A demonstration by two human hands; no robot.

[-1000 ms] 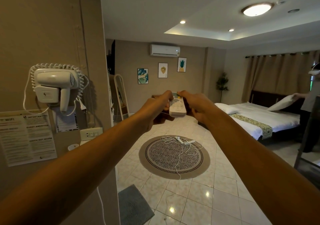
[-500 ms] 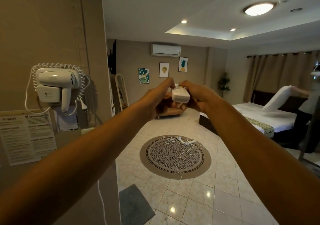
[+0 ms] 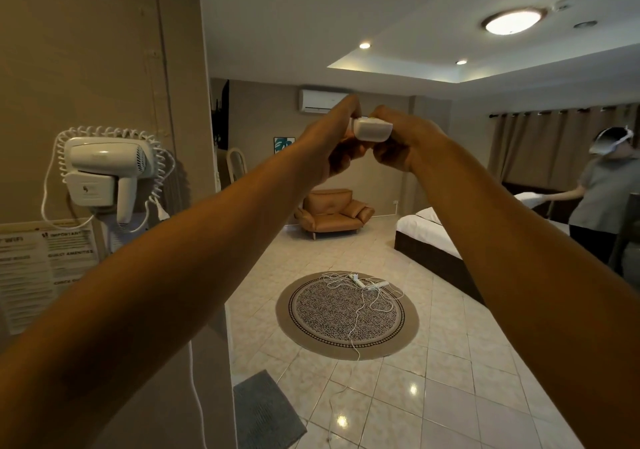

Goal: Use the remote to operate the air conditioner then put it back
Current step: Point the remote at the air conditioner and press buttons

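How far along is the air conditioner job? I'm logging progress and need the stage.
Done: the small white remote is picked up, held by both the left hand and the right hand. In hand: it is raised at arm's length toward the white wall-mounted air conditioner. Whether a button was pressed cannot be told. Left: putting the remote back; its resting place isn't visible.

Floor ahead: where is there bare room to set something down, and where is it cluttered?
Bare tile lies between the round rug and the bed, and in front of the armchair. The rug's far half is crowded with tangled white cable. A grey mat fills the near left corner by the wall.
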